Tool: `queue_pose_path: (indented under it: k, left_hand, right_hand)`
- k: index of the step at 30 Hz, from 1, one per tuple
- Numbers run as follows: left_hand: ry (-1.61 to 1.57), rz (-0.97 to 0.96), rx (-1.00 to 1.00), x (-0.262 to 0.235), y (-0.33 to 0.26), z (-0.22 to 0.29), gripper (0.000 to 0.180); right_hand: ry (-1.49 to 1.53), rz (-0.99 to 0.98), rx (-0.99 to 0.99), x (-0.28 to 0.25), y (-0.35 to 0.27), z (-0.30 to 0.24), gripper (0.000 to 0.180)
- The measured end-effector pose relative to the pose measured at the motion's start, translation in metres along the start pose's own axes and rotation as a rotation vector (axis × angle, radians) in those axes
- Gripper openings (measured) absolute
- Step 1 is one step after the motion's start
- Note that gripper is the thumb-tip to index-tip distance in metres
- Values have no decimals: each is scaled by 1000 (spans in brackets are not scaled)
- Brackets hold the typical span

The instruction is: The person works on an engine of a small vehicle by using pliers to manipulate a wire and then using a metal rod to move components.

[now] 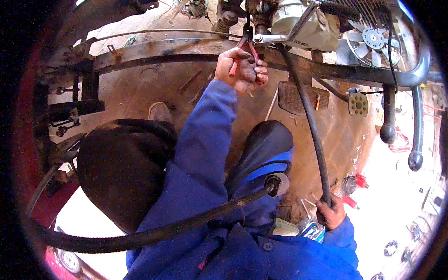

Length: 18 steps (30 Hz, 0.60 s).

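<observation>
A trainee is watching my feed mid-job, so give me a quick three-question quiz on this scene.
1. True or false: the left hand holds red-handled pliers.
2. What does the right hand grip? A) black hose B) a white fan C) a foot pedal
3. Fill in: the person's sleeves are ___ in colour.
Key: 1 true; 2 A; 3 blue.

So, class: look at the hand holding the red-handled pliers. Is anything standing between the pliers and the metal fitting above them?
Nothing visible does. The left hand grips the red-handled pliers, whose tip already reaches the metal fitting above the dark frame rail. The black hose, held lower down by the right hand, passes just to the right of them, not across.
</observation>
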State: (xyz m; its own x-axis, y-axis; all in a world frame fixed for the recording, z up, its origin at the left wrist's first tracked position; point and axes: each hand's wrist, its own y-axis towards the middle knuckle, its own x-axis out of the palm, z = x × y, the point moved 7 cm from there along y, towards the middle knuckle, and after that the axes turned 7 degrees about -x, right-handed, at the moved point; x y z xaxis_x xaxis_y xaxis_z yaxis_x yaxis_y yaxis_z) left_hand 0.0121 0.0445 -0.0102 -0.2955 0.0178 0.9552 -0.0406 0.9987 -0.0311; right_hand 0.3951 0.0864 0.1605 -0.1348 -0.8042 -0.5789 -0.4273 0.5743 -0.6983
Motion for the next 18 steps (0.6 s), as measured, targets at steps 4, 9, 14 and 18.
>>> queue_pose_path:
  k: [4,9,14,18]
  left_hand:
    - [-11,2,8,-1,-2,0,25]
    - [4,84,12,1,5,-4,26]
    - [-33,66,7,4,1,-2,25]
    - [-54,74,-2,4,1,-3,26]
  right_hand:
    - [20,-46,45,7,-2,8,28]
    - [-67,192,-183,58,14,72,42]
    - [86,254,-215,112,19,79,40]
    - [72,180,-191,136,33,74,33]
